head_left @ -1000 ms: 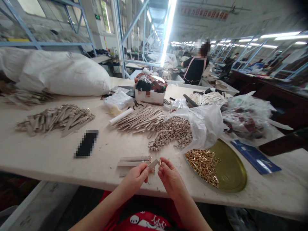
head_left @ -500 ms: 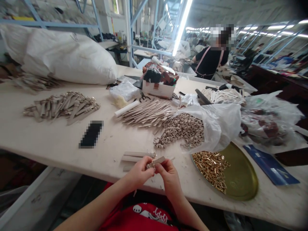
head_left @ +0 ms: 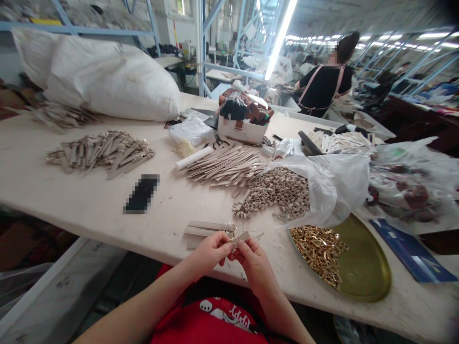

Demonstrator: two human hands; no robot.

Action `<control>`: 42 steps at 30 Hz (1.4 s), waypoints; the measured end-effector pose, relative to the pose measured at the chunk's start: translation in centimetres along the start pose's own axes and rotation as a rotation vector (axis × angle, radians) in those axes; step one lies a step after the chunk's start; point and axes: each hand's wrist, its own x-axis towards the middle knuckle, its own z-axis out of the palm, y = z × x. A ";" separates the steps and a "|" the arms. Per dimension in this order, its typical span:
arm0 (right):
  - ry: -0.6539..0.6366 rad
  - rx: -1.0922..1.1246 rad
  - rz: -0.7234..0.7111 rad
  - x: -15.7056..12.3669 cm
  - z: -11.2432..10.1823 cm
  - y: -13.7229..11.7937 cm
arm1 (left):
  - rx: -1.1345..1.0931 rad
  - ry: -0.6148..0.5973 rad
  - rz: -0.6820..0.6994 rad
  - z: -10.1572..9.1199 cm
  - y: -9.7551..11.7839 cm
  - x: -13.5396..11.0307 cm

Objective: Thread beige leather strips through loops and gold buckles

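Close to the table's front edge, my left hand (head_left: 215,249) and my right hand (head_left: 254,260) meet over a short beige strap (head_left: 244,236). Fingertips of both hands pinch it, and its flat end sticks up above my right fingers. A glint of gold metal shows at the strap between the hands, partly hidden by my fingers. Just behind my left hand lie several beige straps with gold buckles (head_left: 208,226). Farther back, a heap of small beige loops (head_left: 276,191) spills from a clear plastic bag (head_left: 332,191). Loose flat beige strips (head_left: 225,167) are piled behind it.
A round brass-coloured tray (head_left: 369,267) holds gold buckles (head_left: 321,253) at right, beside a blue flat piece (head_left: 412,251). A pile of straps (head_left: 103,152) and a pixelated dark object (head_left: 141,193) lie left. Behind stand a scrap-filled box (head_left: 242,130) and white sack (head_left: 107,79). Another person (head_left: 324,86) works beyond.
The view has shifted slightly. Both hands remain on the strap, and my left fingers have closed in farther over the strap's near end, covering more of the metal.
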 end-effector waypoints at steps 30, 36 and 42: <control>0.143 -0.892 -0.643 -1.1 -0.9 -0.9 | 0.193 0.097 0.104 1.0 0.5 -0.6; 0.033 -0.513 -0.227 -0.1 -1.4 -1.2 | 0.246 0.037 0.111 1.0 0.4 -0.4; -0.126 -0.520 -0.187 0.8 -3.3 -2.5 | 0.163 -0.023 0.100 0.8 -0.8 2.0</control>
